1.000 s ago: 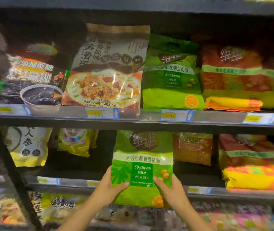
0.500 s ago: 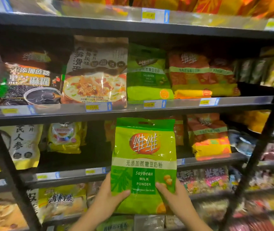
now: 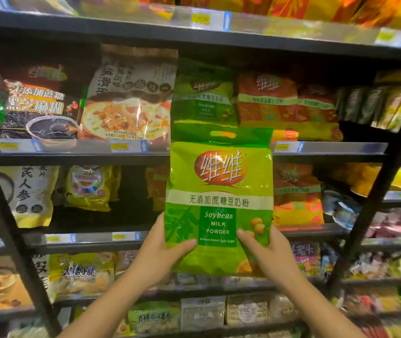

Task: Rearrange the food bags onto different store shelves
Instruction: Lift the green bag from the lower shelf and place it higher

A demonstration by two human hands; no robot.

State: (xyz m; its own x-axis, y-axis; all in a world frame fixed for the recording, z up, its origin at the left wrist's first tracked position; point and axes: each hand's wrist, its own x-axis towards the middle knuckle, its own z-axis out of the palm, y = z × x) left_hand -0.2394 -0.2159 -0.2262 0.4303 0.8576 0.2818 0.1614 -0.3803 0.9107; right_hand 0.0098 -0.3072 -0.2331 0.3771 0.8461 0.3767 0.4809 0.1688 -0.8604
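Both hands, left hand (image 3: 161, 250) and right hand (image 3: 267, 252), hold the green soybean milk powder bag (image 3: 219, 203) up; no shelf (image 3: 328, 148) has it yet.

Dim store aisle, dark metal shelving (image 3: 72, 158)

Black uprights (image 3: 380, 191) cross the shelves at a slant; price tags (image 3: 210, 19) sit in clear strips along the shelf edges, the recesses behind them in shadow, light brightest above the top shelf

Green soybean milk powder bag (image 3: 219, 191), upright and label forward, in front of the shelves.
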